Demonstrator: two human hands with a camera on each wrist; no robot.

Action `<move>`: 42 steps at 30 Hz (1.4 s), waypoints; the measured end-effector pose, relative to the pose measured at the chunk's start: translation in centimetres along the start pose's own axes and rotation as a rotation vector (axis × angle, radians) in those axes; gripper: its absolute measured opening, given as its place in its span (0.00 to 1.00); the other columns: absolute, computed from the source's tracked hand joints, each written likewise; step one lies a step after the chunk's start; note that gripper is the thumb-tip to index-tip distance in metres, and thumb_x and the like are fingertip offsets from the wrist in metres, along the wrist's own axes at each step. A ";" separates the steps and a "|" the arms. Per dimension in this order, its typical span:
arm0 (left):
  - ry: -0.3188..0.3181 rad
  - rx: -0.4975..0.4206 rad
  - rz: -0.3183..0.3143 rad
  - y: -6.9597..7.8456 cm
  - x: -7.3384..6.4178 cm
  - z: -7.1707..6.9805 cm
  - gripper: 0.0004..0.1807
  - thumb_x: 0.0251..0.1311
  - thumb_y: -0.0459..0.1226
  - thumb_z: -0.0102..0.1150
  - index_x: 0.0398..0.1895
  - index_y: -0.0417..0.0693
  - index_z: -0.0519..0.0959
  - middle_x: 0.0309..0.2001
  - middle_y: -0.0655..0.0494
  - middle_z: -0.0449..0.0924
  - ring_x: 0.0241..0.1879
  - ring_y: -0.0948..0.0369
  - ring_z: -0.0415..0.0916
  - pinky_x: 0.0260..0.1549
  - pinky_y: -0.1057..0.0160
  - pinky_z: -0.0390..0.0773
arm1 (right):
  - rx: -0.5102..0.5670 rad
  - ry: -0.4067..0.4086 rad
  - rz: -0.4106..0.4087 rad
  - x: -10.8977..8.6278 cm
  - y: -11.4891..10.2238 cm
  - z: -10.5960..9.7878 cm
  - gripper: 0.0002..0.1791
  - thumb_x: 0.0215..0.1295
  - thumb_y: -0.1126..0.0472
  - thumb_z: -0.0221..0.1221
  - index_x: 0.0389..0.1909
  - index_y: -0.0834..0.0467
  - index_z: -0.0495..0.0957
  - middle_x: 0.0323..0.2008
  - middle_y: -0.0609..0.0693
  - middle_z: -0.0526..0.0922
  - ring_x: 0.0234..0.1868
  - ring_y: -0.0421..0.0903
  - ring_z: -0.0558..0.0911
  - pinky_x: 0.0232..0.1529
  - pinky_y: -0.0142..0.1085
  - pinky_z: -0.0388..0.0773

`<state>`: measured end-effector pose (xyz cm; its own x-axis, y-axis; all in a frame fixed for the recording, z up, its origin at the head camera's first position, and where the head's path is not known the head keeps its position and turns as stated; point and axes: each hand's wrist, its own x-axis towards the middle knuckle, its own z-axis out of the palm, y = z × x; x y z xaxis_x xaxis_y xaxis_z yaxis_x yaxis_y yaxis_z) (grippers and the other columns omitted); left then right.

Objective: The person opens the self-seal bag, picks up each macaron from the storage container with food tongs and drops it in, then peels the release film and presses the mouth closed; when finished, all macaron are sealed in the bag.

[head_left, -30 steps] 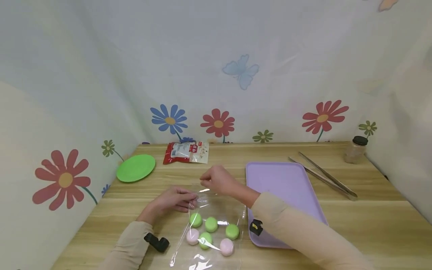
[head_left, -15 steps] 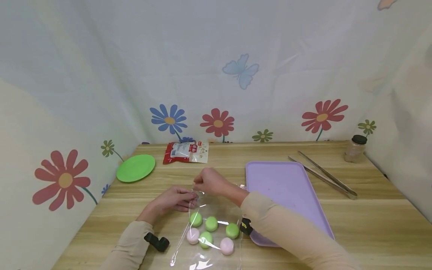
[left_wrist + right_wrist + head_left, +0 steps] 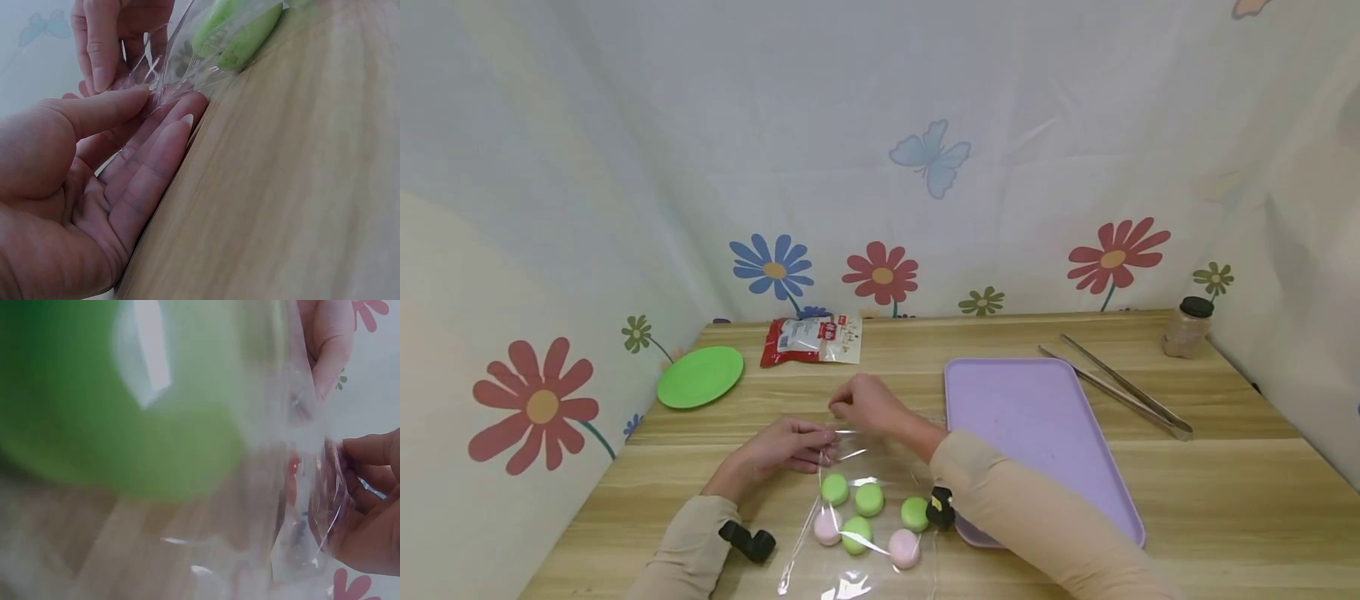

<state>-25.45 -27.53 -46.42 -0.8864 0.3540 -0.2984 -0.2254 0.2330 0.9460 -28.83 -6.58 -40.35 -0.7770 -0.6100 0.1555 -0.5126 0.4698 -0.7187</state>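
Observation:
A clear plastic bag point(image 3: 880, 460) lies on the wooden table, with green macarons point(image 3: 869, 499) and pink macarons point(image 3: 903, 548) showing through it. My left hand point(image 3: 786, 444) pinches the bag's upper left edge between thumb and fingers, which the left wrist view shows close up. Just above and to the right, my right hand point(image 3: 868, 404) reaches across the bag with curled fingers and pinches its top edge. The bag's crumpled film point(image 3: 164, 78) runs between both hands. In the right wrist view a green macaron point(image 3: 125, 400) looms large and blurred behind the film.
To the right lies a lilac tray point(image 3: 1022, 408), partly under my right forearm. Metal tongs point(image 3: 1123, 392) and a dark-lidded jar point(image 3: 1188, 327) are beyond it. A green plate point(image 3: 700, 377) and a red-and-white packet point(image 3: 812, 339) stand at the back left.
My right hand has shifted slightly left along the bag's top edge, nearer to my left hand. The left hand and the macarons stay nearly in place.

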 end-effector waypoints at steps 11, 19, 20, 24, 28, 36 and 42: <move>-0.002 0.015 0.002 0.1 -0.1 -0.1 0.21 0.69 0.45 0.61 0.55 0.36 0.82 0.40 0.47 0.87 0.41 0.57 0.86 0.42 0.58 0.86 | 0.139 0.051 0.107 0.3 0.2 0.3 0.06 0.65 0.67 0.64 0.41 0.63 0.87 0.30 0.47 0.87 0.30 0.39 0.83 0.31 0.30 0.80; -0.012 0.009 0.011 0.0 -0.2 -0.1 0.19 0.70 0.43 0.60 0.52 0.37 0.83 0.40 0.48 0.87 0.41 0.58 0.85 0.40 0.60 0.86 | 0.030 0.017 0.062 0.3 -0.1 0.5 0.09 0.59 0.62 0.71 0.38 0.62 0.89 0.35 0.51 0.89 0.40 0.44 0.86 0.42 0.32 0.82; -0.014 0.010 0.012 0.0 -0.1 -0.2 0.19 0.70 0.43 0.60 0.52 0.37 0.83 0.40 0.48 0.87 0.41 0.57 0.85 0.40 0.60 0.86 | 0.025 0.010 0.057 0.3 -0.2 0.5 0.09 0.59 0.63 0.71 0.38 0.63 0.89 0.35 0.51 0.89 0.41 0.44 0.86 0.42 0.32 0.82; -0.016 0.009 0.017 -0.1 -0.1 -0.2 0.19 0.70 0.43 0.60 0.53 0.36 0.82 0.40 0.47 0.87 0.42 0.57 0.86 0.40 0.59 0.86 | 0.011 -0.004 0.024 0.3 -0.3 0.6 0.06 0.61 0.66 0.69 0.37 0.64 0.89 0.34 0.51 0.89 0.38 0.42 0.85 0.41 0.30 0.81; -0.018 0.014 0.024 -0.1 -0.1 -0.4 0.19 0.70 0.43 0.59 0.53 0.37 0.83 0.40 0.47 0.87 0.42 0.56 0.86 0.41 0.59 0.86 | 0.013 0.014 0.036 0.3 -0.3 0.8 0.04 0.62 0.65 0.67 0.35 0.61 0.89 0.34 0.50 0.89 0.32 0.37 0.82 0.38 0.28 0.79; -0.022 0.022 0.025 0.0 -0.2 -0.6 0.18 0.70 0.43 0.59 0.51 0.38 0.84 0.42 0.46 0.87 0.42 0.56 0.85 0.41 0.58 0.86 | 0.052 0.064 0.068 0.4 -0.4 0.9 0.04 0.61 0.63 0.68 0.33 0.59 0.90 0.35 0.50 0.89 0.27 0.37 0.79 0.29 0.28 0.77; -0.033 0.030 0.027 0.1 -0.2 -0.4 0.20 0.69 0.44 0.61 0.54 0.37 0.82 0.43 0.45 0.87 0.42 0.56 0.85 0.41 0.58 0.85 | 0.063 0.125 0.156 0.5 -0.1 1.2 0.04 0.59 0.62 0.69 0.30 0.58 0.90 0.32 0.47 0.88 0.35 0.40 0.81 0.37 0.32 0.79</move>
<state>-25.46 -28.00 -46.24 -0.8779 0.3905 -0.2772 -0.1890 0.2494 0.9498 -28.71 -7.73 -40.98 -0.8866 -0.4469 0.1190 -0.3617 0.5095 -0.7808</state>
